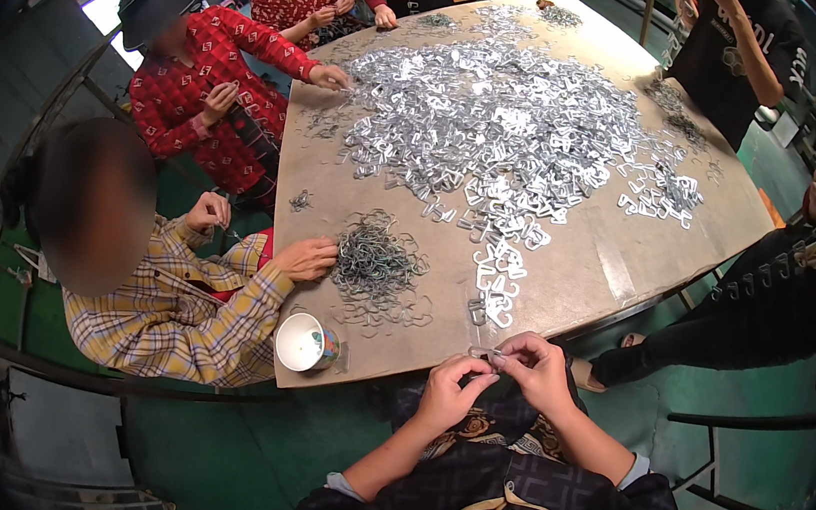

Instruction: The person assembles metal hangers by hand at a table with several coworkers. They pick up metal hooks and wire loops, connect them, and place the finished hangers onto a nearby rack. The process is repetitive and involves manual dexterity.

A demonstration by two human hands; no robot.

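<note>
Just off the table's near edge, my left hand (457,392) and my right hand (534,372) meet with fingertips pinched. Between them is a small silver metal clip (483,352), partly covered by the fingers. A trail of flat silver hook-shaped metal pieces (498,280) runs down the table toward my hands. It leads back to a broad heap of the same pieces (504,115) across the middle. To the left of the trail lies a pile of thin, dark bent wire pieces (377,264).
A white cup (299,342) stands at the near left corner of the brown-topped table (561,323), beside a small clear container. A co-worker's hand (307,259) touches the wire pile. Other people work around the table. A dark metal frame (762,420) stands at the right.
</note>
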